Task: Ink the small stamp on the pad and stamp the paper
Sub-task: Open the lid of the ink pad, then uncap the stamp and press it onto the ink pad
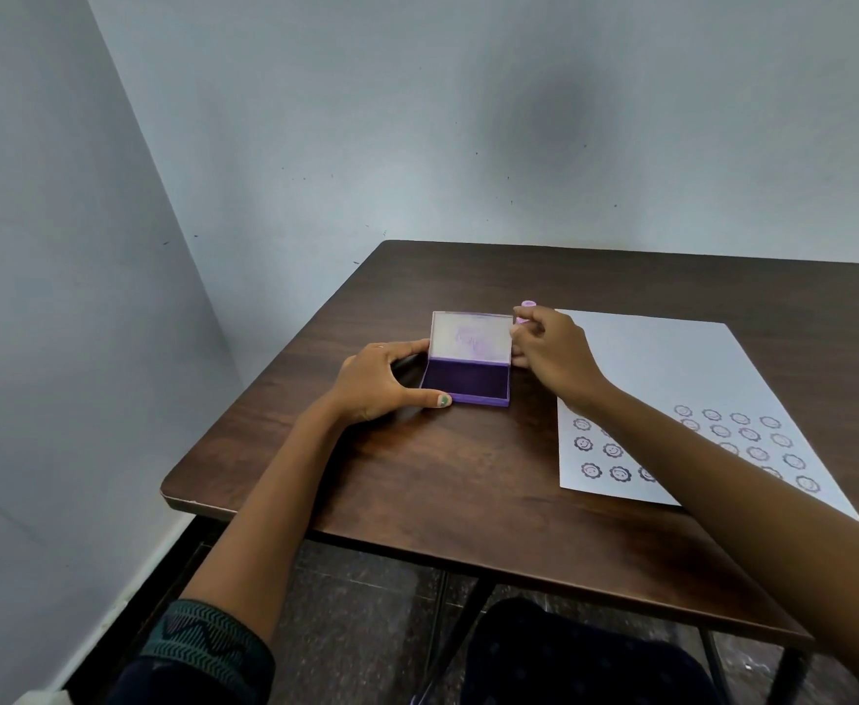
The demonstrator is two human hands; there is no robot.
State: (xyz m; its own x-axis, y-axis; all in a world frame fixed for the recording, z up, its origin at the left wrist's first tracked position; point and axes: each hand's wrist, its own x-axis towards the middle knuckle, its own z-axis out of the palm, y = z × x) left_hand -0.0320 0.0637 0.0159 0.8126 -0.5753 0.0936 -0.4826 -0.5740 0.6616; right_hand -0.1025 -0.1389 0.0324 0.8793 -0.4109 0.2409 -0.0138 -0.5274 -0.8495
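A purple ink pad [468, 381] lies open on the brown table [442, 475], its clear lid standing upright at the back. My left hand [381, 381] steadies the pad's left side, thumb at the front corner and fingers along the far left edge. My right hand [552, 351] is just right of the lid, fingers closed around a small pink stamp [526, 310] whose top sticks up above them. The white paper [671, 368] lies to the right, with several rows of round smiley stamp prints on its near half. My right forearm crosses over some prints.
The table stands in a corner with grey walls close behind and to the left. Its left and near edges are rounded, and dark floor and table legs show below. My lap is under the near edge.
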